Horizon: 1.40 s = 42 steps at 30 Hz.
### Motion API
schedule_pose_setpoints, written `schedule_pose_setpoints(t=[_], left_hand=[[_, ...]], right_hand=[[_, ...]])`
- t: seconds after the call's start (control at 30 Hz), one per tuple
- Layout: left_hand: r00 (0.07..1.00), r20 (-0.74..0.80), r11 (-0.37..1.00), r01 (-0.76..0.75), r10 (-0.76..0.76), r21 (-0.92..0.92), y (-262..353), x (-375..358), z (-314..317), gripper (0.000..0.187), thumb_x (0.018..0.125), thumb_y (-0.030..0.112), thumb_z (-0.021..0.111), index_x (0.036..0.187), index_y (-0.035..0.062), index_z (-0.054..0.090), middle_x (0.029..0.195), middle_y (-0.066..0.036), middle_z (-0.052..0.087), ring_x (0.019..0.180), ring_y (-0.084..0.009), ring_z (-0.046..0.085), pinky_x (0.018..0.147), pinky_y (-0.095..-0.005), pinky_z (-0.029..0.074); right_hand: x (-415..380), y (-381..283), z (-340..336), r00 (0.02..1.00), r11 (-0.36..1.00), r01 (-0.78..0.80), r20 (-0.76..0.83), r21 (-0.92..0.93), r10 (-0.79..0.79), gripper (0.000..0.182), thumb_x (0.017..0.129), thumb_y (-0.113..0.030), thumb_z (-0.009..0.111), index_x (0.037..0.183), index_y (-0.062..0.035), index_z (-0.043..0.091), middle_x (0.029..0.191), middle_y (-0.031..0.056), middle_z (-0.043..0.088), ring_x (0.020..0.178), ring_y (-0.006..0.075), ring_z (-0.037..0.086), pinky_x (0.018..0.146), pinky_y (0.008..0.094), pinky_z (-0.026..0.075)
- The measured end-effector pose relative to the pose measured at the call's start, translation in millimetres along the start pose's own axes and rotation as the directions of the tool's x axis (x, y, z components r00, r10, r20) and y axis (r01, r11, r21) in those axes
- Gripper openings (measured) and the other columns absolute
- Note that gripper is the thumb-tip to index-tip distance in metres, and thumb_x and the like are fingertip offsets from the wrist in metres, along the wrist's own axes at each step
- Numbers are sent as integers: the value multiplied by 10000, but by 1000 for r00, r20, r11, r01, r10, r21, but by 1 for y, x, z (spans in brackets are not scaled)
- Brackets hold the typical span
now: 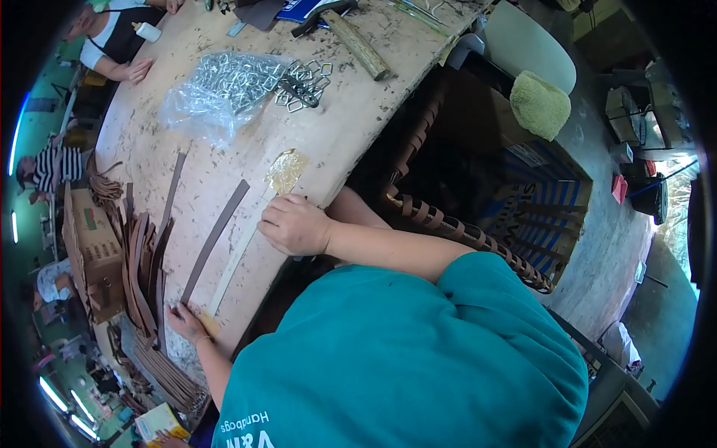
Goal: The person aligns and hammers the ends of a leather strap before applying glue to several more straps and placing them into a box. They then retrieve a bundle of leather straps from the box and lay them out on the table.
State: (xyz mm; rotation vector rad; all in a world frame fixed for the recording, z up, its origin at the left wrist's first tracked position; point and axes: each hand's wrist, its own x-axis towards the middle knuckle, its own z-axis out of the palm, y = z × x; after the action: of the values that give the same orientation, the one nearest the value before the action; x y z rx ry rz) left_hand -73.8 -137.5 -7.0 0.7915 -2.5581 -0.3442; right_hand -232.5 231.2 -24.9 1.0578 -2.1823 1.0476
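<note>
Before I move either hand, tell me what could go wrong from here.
The dark strip could swing out of line: the left hand is at its near end, while its far end lies free. The metal links might scatter, since some lie loose outside the plastic bag. The wooden-handled hammer could be knocked off, as its handle end points toward the edge of the table.

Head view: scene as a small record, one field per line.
Left hand: at the dark strip's near end
Right hand: by the pale strip's far end; grip unclear
Metal links: partly in clear plastic bag
Hammer: on table
Far side: another person's hand
</note>
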Motion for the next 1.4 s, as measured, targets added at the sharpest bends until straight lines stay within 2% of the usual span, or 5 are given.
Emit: schedule_pose_setpoints(t=[0.77,0.93,1.1,1.2,1.4], left_hand=[[727,-470,787,157,-501,-597,-31,14,17,303,900,207,401,1025,-47,511,994,-169,557,932,-231,530,834,-299,397],[824,-505,820,-461,255,-339,168,-1,4,127,827,58,436,769,-3,531,844,-113,534,804,-238,506,769,-322,403],[636,124,627,-675,762,-389,283,-62,44,241,752,243,567,949,105,553,1106,-99,491,1096,-286,432,903,-408,338],[657,214,686,-645,723,-335,290,-70,59,367,765,319,560,1078,130,522,1160,-85,461,1146,-279,387,936,-418,306],[633,205,658,-655,746,-372,281,-68,66,380,769,326,556,1088,123,520,1173,-86,456,1154,-269,389,940,-410,306]], right_hand=[[-140,67,-199,692,694,-718,-48,63,720,172,728,-37,612,900,-27,602,679,99,559,544,134,481,517,233,388],[-317,134,-203,303,301,-836,71,-460,950,190,751,-155,559,890,-29,589,871,171,605,827,322,581,747,382,467],[-442,176,-210,-230,536,-58,533,-842,814,279,764,-300,530,935,-108,639,978,132,606,915,265,581,812,353,455],[-378,156,-202,-114,25,-797,192,-604,975,276,709,-251,631,931,-89,638,971,138,607,917,268,580,817,342,453],[-301,148,-166,23,241,-805,377,-542,926,298,690,-214,668,946,-67,630,922,157,619,894,259,592,793,335,461]])
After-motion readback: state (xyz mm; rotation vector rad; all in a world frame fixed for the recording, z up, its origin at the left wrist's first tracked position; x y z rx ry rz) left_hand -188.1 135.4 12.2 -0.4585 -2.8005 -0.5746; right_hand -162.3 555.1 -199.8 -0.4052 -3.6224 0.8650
